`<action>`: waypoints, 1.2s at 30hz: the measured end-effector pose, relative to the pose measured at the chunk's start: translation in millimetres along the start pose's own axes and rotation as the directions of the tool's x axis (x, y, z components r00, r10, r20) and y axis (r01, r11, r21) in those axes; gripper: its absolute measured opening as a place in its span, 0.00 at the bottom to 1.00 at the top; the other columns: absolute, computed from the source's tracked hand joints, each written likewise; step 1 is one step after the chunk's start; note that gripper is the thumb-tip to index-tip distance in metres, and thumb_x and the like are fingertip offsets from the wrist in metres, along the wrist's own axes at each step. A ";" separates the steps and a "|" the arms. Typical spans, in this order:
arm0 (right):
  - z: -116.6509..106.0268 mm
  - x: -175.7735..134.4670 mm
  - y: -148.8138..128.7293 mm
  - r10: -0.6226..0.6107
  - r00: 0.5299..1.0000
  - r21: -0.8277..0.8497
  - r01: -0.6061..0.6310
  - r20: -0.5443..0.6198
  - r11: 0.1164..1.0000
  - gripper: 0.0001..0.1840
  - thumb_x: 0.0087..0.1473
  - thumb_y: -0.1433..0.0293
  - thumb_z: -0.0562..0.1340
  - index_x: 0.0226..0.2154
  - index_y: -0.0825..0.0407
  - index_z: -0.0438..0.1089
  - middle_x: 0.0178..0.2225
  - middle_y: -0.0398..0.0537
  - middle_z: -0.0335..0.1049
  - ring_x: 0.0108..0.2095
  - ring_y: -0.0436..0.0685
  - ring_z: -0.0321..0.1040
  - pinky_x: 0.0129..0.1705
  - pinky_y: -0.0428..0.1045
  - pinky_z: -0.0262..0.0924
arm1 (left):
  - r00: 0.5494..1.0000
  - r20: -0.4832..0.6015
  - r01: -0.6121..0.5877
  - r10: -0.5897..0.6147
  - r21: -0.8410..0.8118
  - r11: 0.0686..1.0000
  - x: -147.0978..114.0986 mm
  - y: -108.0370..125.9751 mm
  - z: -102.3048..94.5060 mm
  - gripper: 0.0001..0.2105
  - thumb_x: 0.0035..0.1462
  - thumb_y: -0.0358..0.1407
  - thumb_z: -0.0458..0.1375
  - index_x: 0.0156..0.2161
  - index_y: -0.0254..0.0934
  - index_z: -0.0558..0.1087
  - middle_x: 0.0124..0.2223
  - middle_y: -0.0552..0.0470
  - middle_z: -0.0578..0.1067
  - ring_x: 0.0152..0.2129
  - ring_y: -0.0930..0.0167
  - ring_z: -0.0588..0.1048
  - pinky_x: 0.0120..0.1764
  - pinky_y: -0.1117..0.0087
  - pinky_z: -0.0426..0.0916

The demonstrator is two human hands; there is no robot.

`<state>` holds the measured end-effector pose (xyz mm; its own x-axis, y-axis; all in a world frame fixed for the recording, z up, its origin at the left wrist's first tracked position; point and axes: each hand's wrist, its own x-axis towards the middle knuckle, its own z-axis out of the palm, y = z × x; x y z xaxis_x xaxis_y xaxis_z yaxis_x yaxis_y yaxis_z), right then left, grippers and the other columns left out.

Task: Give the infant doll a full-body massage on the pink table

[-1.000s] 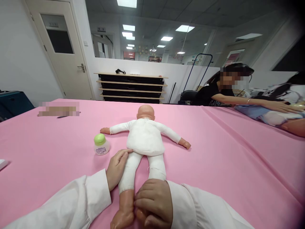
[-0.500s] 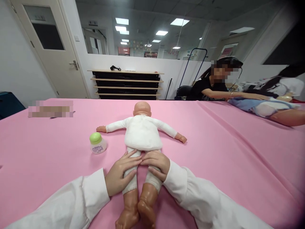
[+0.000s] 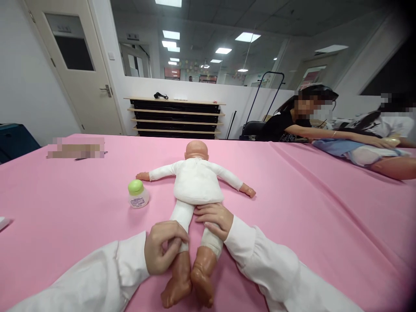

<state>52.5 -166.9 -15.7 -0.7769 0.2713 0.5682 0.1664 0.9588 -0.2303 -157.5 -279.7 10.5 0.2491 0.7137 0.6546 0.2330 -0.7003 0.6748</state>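
At the far left of my feed I record a dark teal case (image 3: 16, 141) at the frame edge and, nearer, part of a white object (image 3: 4, 223) on the pink cloth (image 3: 39, 203). A closed door (image 3: 97, 93) stands behind. Next comes a bottle (image 3: 138, 199) with a green cap, upright, near the outstretched arm of the doll (image 3: 198, 182). My left hand (image 3: 164, 248), in a white sleeve, is on the doll's left-hand leg as I view it; the fingers are curled over the lower edge of the white fabric, closed about the limb. The doll lies at the centre of the cloth, head pointing away from me, arms spread, feet towards me, the bare feet close together. Behind it I note a dark shelf unit (image 3: 177, 116). My right hand (image 3: 216, 219) lies across the other leg just below the torso, fingers extended and thumb set apart. At far right a person in black (image 3: 281, 126) extends an arm over a second doll (image 3: 394, 168) in blue and white clothing.
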 end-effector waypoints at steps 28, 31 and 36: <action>-19.4 6.9 -20.7 0.062 0.958 -0.036 -0.075 -0.279 0.997 0.17 0.56 0.68 0.51 0.47 0.51 0.63 0.48 0.54 0.65 0.50 0.57 0.62 0.50 0.56 0.58 | 0.963 -0.168 0.241 -0.211 0.185 0.953 13.5 -29.1 -4.2 0.12 0.56 0.31 0.48 0.42 0.38 0.72 0.44 0.48 0.74 0.46 0.66 0.69 0.50 0.59 0.64; -13.7 5.7 -13.6 0.163 0.938 -0.090 -0.199 -0.307 0.976 0.22 0.56 0.65 0.52 0.54 0.49 0.57 0.57 0.56 0.55 0.57 0.60 0.53 0.55 0.60 0.52 | 0.910 -0.299 0.348 -0.289 0.170 0.922 15.4 -33.6 -7.1 0.14 0.56 0.33 0.49 0.47 0.39 0.69 0.49 0.49 0.71 0.49 0.66 0.67 0.52 0.59 0.62; -3.0 2.1 3.8 0.265 0.920 -0.074 -0.298 -0.288 0.952 0.29 0.57 0.58 0.49 0.59 0.50 0.49 0.62 0.57 0.44 0.62 0.61 0.44 0.58 0.63 0.46 | 0.887 -0.339 0.385 -0.314 0.167 0.908 15.5 -42.1 -6.8 0.18 0.58 0.35 0.48 0.53 0.39 0.64 0.55 0.48 0.66 0.54 0.66 0.63 0.55 0.57 0.57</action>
<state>53.3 -162.5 -13.0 -0.4955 0.5283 0.6895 0.4349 0.8380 -0.3295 -169.9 -239.0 -5.4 -0.1709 0.8579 0.4845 0.4646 -0.3635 0.8075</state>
